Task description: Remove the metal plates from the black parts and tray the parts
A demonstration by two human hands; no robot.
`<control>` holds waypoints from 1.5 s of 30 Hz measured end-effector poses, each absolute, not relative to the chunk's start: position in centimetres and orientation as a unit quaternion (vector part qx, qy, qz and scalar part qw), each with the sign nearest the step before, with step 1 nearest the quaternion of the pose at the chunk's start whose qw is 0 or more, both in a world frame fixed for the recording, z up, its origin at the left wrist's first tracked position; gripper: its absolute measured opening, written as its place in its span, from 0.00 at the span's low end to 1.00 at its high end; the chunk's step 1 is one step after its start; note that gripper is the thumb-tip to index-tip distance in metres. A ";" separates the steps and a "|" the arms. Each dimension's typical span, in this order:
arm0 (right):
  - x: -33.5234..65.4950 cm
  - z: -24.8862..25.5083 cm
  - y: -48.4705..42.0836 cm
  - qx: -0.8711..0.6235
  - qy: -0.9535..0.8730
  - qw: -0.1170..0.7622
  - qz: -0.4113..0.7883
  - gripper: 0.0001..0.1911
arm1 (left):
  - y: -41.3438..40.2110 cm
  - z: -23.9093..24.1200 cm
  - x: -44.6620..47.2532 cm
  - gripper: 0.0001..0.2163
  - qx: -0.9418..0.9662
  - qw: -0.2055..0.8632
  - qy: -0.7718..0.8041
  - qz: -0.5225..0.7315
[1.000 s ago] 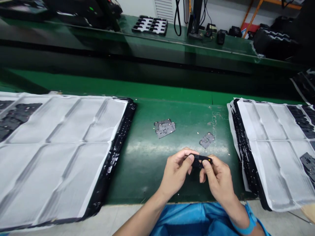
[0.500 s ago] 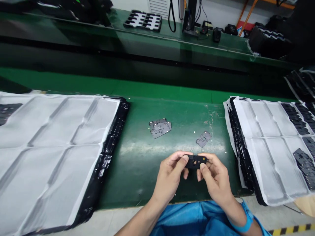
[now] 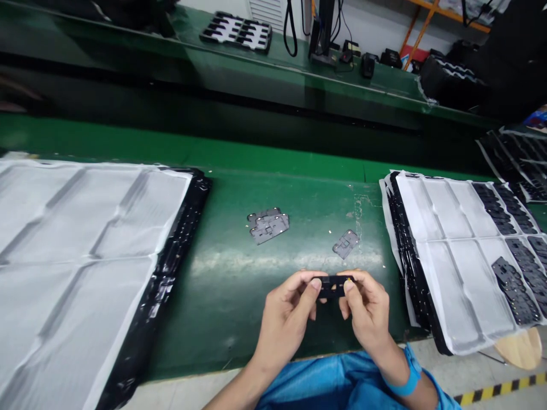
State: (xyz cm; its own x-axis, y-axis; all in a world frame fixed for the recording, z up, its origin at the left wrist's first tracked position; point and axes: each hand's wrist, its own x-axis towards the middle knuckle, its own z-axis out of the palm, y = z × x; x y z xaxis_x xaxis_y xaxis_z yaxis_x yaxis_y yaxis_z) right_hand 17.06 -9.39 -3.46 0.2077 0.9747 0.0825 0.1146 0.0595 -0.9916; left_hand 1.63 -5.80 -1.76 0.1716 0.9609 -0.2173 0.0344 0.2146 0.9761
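Observation:
Between my two hands I hold a small flat black plastic part (image 3: 330, 286) with cut-outs and a yellow spot near its right end. My left hand (image 3: 288, 310) pinches its left end, thumb on the near face and fingers behind. At the right end, my right hand (image 3: 367, 310) grips it the same way, its thumb close to the yellow spot. Beyond my hands lies a single grey plate (image 3: 346, 244) with a small rectangular opening. A few similar plates (image 3: 268, 225) overlap in a small pile farther left.
To the left is a stack of black trays (image 3: 179, 245) under a white liner (image 3: 119, 296). On the right, another lined tray stack (image 3: 421, 267) carries rows of dark plates (image 3: 515, 290). Behind runs a green ledge with a white-and-black tray (image 3: 237, 31). A round wooden stool seat (image 3: 521, 348) shows below right.
My right thumb has shifted up along the part, closer to the yellow spot, and the part is tipped slightly. The whole view has swung a little; the plates on the table lie as before.

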 end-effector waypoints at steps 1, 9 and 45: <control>17.0 -3.4 -9.4 -0.559 -0.488 0.541 0.395 0.11 | -5.9 -1.7 1.7 0.12 0.487 0.593 0.507 0.392; 17.4 -3.7 -9.4 -0.545 -0.496 0.529 0.421 0.10 | -6.1 -1.9 1.6 0.13 0.466 0.622 0.494 0.390; 18.2 -5.0 -9.9 -0.623 -0.398 0.470 0.483 0.23 | -8.0 -2.8 2.2 0.22 0.400 0.680 0.456 0.413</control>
State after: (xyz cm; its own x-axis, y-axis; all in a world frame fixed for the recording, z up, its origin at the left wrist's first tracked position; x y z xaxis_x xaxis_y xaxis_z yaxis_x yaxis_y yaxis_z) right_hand 18.23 -9.90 -4.96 0.2171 0.9493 -0.2273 0.0430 -0.2419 -0.9694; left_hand 2.21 -8.03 -2.81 0.2430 0.9259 -0.2894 -0.1969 0.3392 0.9199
